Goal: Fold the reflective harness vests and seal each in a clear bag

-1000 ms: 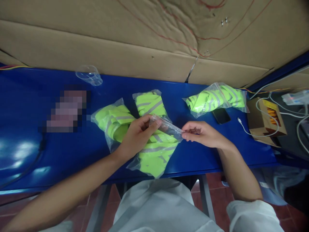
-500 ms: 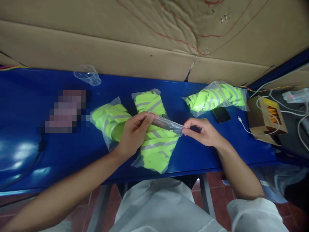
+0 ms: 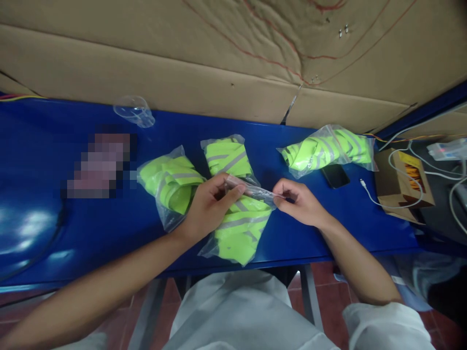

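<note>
A clear plastic bag (image 3: 242, 228) holds folded neon-yellow fabric with grey reflective stripes, lying near the table's front edge. My left hand (image 3: 211, 201) is closed on the left part of the bag's top edge, thumb pressed along it. At the edge's right end, my right hand (image 3: 301, 201) pinches the plastic. Just behind it is a second bagged yellow bundle (image 3: 226, 155). Another bagged bundle (image 3: 170, 180) lies left of my left hand, partly covered by it. A longer bagged bundle (image 3: 328, 148) rests at the back right.
On the blue table (image 3: 109, 233), a dark phone (image 3: 335, 176) lies under the right bundle's edge. A white cable (image 3: 386, 204) runs by a brown cardboard box (image 3: 401, 184). Clear plastic goggles (image 3: 134, 112) lie near the cardboard-covered back wall (image 3: 164, 78). A blurred-out item (image 3: 102, 165) is at left.
My left thumb has slid rightward along the bag's top edge, and the left hand has moved slightly right. My right hand still pinches the right end. The view has shifted a little.
</note>
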A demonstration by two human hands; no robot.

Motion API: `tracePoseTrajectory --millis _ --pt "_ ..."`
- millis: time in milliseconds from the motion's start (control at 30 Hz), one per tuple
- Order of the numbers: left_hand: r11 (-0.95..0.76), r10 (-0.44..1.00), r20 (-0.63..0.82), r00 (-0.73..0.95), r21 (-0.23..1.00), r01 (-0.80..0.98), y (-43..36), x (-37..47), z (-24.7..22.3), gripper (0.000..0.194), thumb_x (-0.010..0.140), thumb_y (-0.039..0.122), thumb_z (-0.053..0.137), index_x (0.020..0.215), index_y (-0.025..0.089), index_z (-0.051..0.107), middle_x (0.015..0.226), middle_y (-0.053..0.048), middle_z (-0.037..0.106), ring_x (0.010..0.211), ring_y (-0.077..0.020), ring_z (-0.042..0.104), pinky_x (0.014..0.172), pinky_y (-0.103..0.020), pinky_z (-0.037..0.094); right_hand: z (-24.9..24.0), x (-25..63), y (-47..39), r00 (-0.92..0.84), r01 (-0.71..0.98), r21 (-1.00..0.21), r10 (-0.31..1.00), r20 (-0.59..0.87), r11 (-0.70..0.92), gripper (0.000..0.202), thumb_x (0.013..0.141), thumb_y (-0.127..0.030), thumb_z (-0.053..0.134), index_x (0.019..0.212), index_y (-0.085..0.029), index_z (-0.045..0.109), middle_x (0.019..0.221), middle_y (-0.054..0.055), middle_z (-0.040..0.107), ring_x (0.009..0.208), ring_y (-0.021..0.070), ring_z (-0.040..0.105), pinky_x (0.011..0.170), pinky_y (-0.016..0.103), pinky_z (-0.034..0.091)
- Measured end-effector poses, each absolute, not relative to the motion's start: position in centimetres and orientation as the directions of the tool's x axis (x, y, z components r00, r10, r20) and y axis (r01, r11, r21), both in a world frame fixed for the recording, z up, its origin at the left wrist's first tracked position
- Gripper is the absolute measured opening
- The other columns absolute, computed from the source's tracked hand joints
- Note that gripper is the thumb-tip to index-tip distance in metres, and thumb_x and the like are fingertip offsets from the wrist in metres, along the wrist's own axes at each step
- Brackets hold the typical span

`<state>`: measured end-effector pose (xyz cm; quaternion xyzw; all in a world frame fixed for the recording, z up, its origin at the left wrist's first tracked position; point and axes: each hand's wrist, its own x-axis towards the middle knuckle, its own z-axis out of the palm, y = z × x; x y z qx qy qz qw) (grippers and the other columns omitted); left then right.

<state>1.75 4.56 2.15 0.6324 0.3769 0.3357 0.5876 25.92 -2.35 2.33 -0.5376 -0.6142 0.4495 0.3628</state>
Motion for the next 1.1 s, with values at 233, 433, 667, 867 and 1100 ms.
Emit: tracePoseTrajectory --millis 233,433,667,867,1100 --pt "0.002 0.855 -0.052 0.517 0.995 0.097 4.6 1.8 1.9 0.026 0.091 0.045 0.075 0.091 0.019 0.074 0.082 -0.001 0.071 0.069 -0.0127 0.057 0.062 -0.023 0.043 2.2 25.3 -2.5 -0.113 0.329 -0.944 0.993 -0.016 0.023 0.012 0.093 -0.028 0.065 0.086 -0.019 0.060 0.073 -0.003 0.055 0.065 0.0100 0.050 0.060 0.022 0.040" --pt "0.043 0.847 -0.119 0.519 0.987 0.156 4.5 1.9 1.3 0.025 0.088 0.044 0.078 0.091 0.019 0.077 0.076 -0.001 0.069 0.062 -0.0116 0.051 0.054 -0.024 0.035 2.0 25.0 -2.6 -0.147 0.359 -0.933 0.989 -0.027 0.028 0.008 0.092 -0.026 0.066 0.089 -0.019 0.061 0.074 -0.003 0.058 0.065 0.0096 0.051 0.061 0.022 0.040" --pt "0.088 0.826 -0.165 0.539 0.982 0.165 4.6 1.7 1.3 0.027 0.086 0.045 0.079 0.084 0.018 0.075 0.078 -0.002 0.072 0.072 -0.0152 0.061 0.064 -0.026 0.042 2.2 24.9 -2.6 -0.193 0.408 -0.911 0.981 -0.013 0.068 0.010 0.093 -0.025 0.063 0.086 -0.019 0.059 0.072 -0.004 0.055 0.063 0.0085 0.049 0.059 0.021 0.038" --pt "0.081 0.750 -0.183 0.635 0.979 0.186 4.7 1.7 1.8 0.032 0.088 0.048 0.076 0.086 0.017 0.070 0.090 -0.004 0.074 0.072 -0.0142 0.059 0.061 -0.025 0.040 2.4 24.8 -2.7 -0.234 0.397 -0.910 0.972 0.022 0.117 0.004 0.093 -0.022 0.063 0.091 -0.018 0.061 0.078 -0.002 0.059 0.068 0.0093 0.053 0.064 0.021 0.042" --pt "0.139 0.736 -0.230 0.637 0.972 0.190 4.1 2.2 2.0 0.037 0.086 0.048 0.076 0.109 0.019 0.066 0.087 -0.001 0.067 0.060 -0.0100 0.047 0.052 -0.022 0.036 2.3 24.4 -2.7 -0.200 0.332 -0.940 0.980 0.016 0.083 0.009 0.095 -0.023 0.063 0.087 -0.018 0.060 0.072 -0.004 0.054 0.064 0.0083 0.048 0.059 0.021 0.039"
